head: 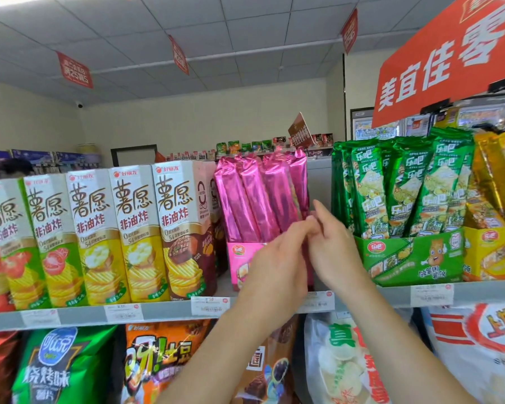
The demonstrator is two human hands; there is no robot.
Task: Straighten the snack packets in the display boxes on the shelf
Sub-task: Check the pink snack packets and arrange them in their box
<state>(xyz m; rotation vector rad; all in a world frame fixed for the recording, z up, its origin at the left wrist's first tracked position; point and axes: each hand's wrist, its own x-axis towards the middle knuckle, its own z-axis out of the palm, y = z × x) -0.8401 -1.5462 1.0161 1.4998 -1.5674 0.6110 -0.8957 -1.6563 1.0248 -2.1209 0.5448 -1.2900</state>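
Pink packets (260, 196): several tall foil sticks standing in a pink display box (242, 258) on the upper shelf (164, 312), tops leaning left, the box only partly filled. Left hand (277, 258): raised in front of the box, fingers reaching to the lower end of the rightmost pink packet; whether its grip is clenched on the packet cannot be told. Right hand (330, 246): just beside the left, fingertips meeting it at the same packet, fingers loosely spread; grip likewise unclear. Green packets (403, 185): upright in a green display box (414, 258) to the right, apart from the pink box. Yellow packets (499, 176): at far right. Chip cartons (99, 237): a row to the left. Snack bags (158, 365): on the shelf below.
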